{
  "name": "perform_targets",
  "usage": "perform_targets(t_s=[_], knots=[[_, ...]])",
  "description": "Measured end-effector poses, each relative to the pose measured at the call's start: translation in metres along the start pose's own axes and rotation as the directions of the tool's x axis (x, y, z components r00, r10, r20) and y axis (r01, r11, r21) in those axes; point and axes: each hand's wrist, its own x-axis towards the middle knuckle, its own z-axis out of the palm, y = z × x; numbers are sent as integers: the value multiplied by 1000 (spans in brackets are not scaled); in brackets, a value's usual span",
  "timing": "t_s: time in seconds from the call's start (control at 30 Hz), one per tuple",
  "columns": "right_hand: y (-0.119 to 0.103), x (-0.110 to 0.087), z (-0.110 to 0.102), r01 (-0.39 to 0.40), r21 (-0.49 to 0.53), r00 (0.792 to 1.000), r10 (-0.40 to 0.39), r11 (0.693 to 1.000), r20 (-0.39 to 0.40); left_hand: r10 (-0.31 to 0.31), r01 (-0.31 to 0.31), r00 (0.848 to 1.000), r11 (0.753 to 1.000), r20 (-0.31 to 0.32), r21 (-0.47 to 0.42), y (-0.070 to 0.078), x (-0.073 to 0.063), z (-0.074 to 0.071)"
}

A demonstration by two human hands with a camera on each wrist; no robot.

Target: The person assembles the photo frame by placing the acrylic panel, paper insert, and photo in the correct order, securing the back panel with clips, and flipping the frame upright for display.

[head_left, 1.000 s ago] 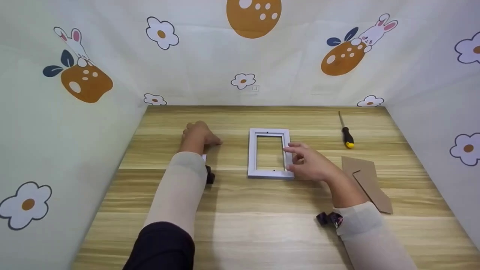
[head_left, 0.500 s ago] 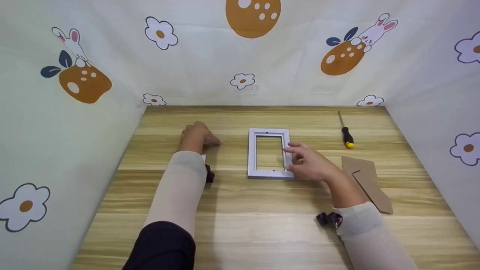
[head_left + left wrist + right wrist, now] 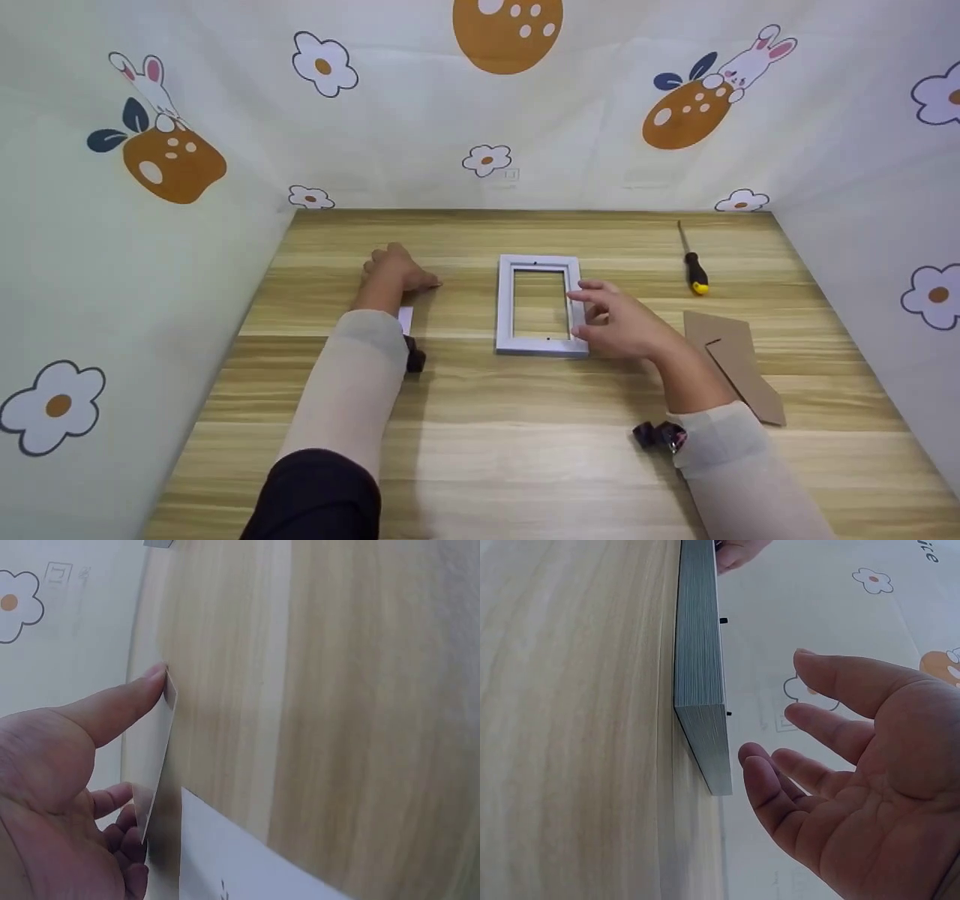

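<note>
My left hand (image 3: 395, 271) is at the left of the table. In the left wrist view it holds a thin, pale, clear-looking sheet (image 3: 156, 772) by its edges, thumb at one end and fingers at the other. A white paper card (image 3: 232, 855) with small dark marks lies beside it, mostly hidden by my wrist in the head view. Mid-table lies a silver-white picture frame (image 3: 541, 347), its opening showing bare wood and small dark tabs on its edges. My right hand (image 3: 622, 322) hovers at the frame's right side, fingers loosely spread, holding nothing.
A brown cardboard backing (image 3: 724, 337) with an angled cut line lies to the right, partly behind my right forearm. Beyond it is a screwdriver (image 3: 696, 274) with a black and yellow handle. Patterned cloth walls (image 3: 405, 135) border the table (image 3: 510, 450) at the back and sides.
My left hand and forearm have shifted slightly left, so more of the white card shows beside the wrist. My right hand and the picture frame stay nearly in place.
</note>
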Motion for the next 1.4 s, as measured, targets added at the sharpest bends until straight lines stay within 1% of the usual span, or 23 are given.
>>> perform_targets(t_s=[0.23,0.4,0.73,0.87,1.03,1.13,1.27,1.4], knots=[[3,0,1,9,-7,1000,-9,1000,-3,33,-33,999,998,16,-49,-10,5,-3],[3,0,0,6,-5,1000,-6,1000,-6,40,-39,999,994,14,-105,-15,7,-6],[2,0,-1,-17,4,1000,17,1000,3,84,-87,996,975,-21,-205,-26,12,-7],[2,0,-2,-8,11,1000,8,1000,0,98,-104,994,971,-37,-216,-29,15,-7],[2,0,-2,4,19,1000,-4,1000,-4,112,-120,993,966,-44,-228,-34,14,-10],[3,0,-1,2,19,1000,-2,1000,-3,102,-107,994,958,-31,-265,-36,13,-11],[4,0,-1,2,13,1000,-2,1000,-2,76,-69,997,938,8,-340,-36,10,-14],[4,0,-2,-2,9,1000,2,1000,-1,74,-63,997,922,13,-382,-36,8,-16]])
